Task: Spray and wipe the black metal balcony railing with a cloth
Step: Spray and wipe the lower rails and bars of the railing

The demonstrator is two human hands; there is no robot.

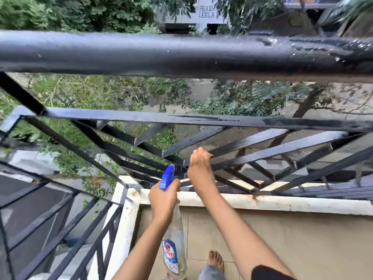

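Observation:
The black metal railing fills the view, with a thick round top rail [181, 53] close to the camera and flat diagonal bars [262, 150] below it. The bars on the right look wet and glossy. My left hand [163, 199] grips the neck of a clear spray bottle [174, 239] with a blue trigger head [167, 176], whose nozzle points at the bars. My right hand [199, 168] reaches to a diagonal bar, with its fingers curled over the bar's edge. No cloth shows in either hand.
A white, stained parapet ledge [282, 203] runs under the railing, above a beige wall. A side section of railing [60, 229] turns the corner at left. My bare foot [217, 259] stands on the tiled floor. Trees and a building lie far below, beyond the rail.

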